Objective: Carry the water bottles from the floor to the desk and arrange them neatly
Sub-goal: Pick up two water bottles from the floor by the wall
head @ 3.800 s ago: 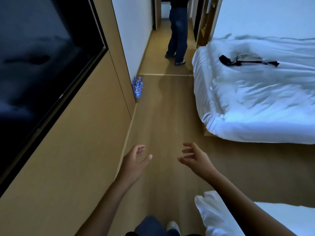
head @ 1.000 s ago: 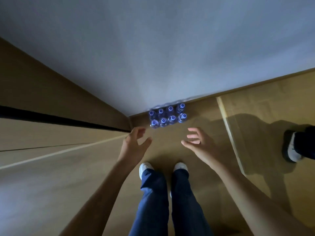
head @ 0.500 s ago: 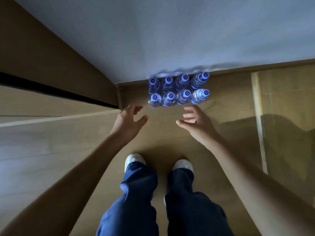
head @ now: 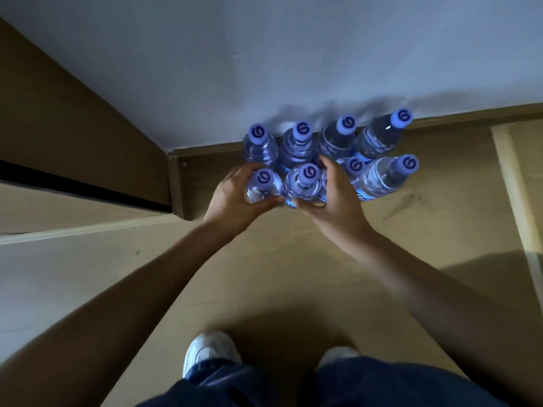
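Bottles (head: 329, 160), eight in two rows of four, stand upright on the floor (head: 293, 259) in the corner where a white wall (head: 264, 54) meets a wooden panel (head: 73, 127), the back row close against the skirting. A person bends over them, both arms stretched down. The left hand (head: 235, 198) curls round the front row's leftmost bottle (head: 263, 186), fingers behind its shoulder and thumb in front. The right hand (head: 338, 198) wraps the bottle next to it (head: 304, 183), fingers wedged into the gap beside the third, thumb across the near side. Both grips sit high, just under the caps, likely because the tight packing leaves only the shoulders free to reach. The front row comes first, it seems, because it is nearest and blocks the way to the back one. Whether either bottle has left the floor cannot be told. The desk is out of view, so the carrying has hardly begun by this reckoning. The person's white shoes (head: 208, 351) are planted well short of the bottles, which explains the long reach.
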`<state>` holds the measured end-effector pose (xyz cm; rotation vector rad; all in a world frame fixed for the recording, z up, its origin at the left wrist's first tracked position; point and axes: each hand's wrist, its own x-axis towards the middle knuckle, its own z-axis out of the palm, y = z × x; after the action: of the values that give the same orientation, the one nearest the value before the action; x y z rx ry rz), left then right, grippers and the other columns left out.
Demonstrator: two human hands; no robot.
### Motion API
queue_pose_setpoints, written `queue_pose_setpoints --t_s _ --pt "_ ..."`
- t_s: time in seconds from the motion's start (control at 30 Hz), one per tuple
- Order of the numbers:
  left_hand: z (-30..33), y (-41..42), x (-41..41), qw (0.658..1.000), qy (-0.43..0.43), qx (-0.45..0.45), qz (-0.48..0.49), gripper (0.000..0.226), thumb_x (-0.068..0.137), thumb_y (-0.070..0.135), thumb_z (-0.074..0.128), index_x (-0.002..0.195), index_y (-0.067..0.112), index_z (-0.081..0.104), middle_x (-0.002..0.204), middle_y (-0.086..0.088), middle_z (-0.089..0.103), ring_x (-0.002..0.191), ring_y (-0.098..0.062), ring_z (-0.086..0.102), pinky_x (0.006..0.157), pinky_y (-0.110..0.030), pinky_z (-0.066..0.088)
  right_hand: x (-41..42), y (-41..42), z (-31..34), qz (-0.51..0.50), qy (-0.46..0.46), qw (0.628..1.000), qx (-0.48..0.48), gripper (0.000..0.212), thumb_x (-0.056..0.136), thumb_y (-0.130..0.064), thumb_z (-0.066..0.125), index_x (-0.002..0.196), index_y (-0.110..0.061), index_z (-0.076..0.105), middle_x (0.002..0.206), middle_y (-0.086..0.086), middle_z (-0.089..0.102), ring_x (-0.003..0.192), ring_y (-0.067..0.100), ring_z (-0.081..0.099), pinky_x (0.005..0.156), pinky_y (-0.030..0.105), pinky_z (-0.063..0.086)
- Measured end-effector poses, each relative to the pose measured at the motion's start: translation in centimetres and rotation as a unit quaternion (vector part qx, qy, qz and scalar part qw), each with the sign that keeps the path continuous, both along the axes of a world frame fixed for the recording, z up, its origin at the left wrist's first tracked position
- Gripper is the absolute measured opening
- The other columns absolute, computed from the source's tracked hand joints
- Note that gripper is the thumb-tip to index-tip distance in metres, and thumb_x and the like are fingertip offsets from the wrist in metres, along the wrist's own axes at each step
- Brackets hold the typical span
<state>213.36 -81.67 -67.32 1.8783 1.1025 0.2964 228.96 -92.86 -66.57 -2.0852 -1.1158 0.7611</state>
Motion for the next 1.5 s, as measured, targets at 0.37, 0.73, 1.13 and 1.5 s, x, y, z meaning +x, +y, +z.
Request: queue_pose_setpoints --t_s 0.37,0.73,1.13,1.5 --pt "-4.1 -0.1 0.5 0.996 -0.023 0.069 -0.055 0.061 0.067 0.024 0.088 0.119 0.012 0.058 0.115 0.004 0.054 0.104 -0.019 0.058 0.086 -0.042 0.053 -0.4 0.6 -4.2 0.019 -0.079 0.996 0.048 0.061 0.081 -0.016 0.08 0.128 0.004 0.047 0.125 0.018 0.057 0.121 0.03 0.053 0.099 0.024 0.036" --pt "-3.0 -1.6 -0.7 0.996 -0.072 0.046 -0.025 0.054 0.066 0.023 0.09 0.112 0.02 0.062 0.1 0.011 0.068 0.093 -0.005 0.064 0.079 -0.029 0.053 -1.0 -2.1 -3.3 -0.04 -0.021 0.992 0.121 0.057 0.066 -0.016 0.091 0.111 -0.004 0.058 0.106 0.006 0.064 0.101 0.031 0.061 0.088 0.048 0.049" --pt "7.6 1.5 0.8 0.988 -0.152 -0.005 -0.039 0.061 0.059 0.026 0.089 0.109 0.006 0.06 0.105 -0.008 0.068 0.096 -0.017 0.065 0.085 -0.028 0.054 0.9 -2.4 4.5 -0.081 0.176 0.973 0.127 0.044 0.067 -0.027 0.086 0.103 -0.012 0.065 0.1 0.008 0.072 0.096 0.026 0.068 0.088 0.049 0.054" --pt "26.3 2.8 1.4 0.979 -0.199 -0.018 -0.037 0.058 0.061 0.036 0.085 0.113 0.021 0.064 0.112 0.004 0.07 0.108 -0.015 0.066 0.094 -0.038 0.055 2.7 1.2 23.9 -0.018 0.209 0.958 0.197 0.027 0.077 -0.021 0.081 0.099 -0.027 0.067 0.091 -0.014 0.075 0.083 0.001 0.069 0.075 0.018 0.054"
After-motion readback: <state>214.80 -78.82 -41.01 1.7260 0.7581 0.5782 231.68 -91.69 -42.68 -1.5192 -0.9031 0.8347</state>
